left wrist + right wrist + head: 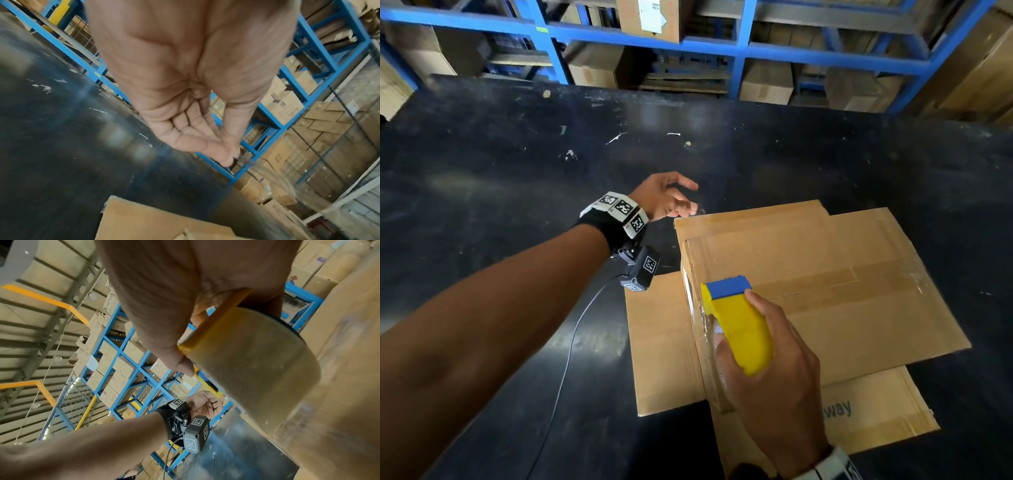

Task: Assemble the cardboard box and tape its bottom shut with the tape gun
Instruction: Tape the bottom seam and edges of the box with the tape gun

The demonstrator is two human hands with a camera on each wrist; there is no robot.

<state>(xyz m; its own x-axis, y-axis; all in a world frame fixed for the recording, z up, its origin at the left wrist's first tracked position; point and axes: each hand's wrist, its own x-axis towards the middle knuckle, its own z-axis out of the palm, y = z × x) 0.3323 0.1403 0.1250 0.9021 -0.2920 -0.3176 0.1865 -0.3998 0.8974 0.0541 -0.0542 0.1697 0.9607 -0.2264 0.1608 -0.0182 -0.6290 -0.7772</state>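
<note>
The cardboard box (825,291) stands on the black table with its closed flaps up and its other flaps splayed flat beneath. My right hand (736,318) grips the yellow and blue tape gun (748,339) at the box's near-left edge, and the clear tape roll (257,361) lies against the box's side. My left hand (688,204) hovers at the far-left corner. There its thumb and forefinger (228,155) pinch the end of a clear tape strip (287,186) that stretches away from them. Old tape bands cross the box's top.
The black table (517,154) stretches wide to the left and back, scuffed and dotted with small scraps. Blue steel shelving (722,44) full of cartons stands behind the far edge. A cable hangs from my left wrist camera (640,270) over the table.
</note>
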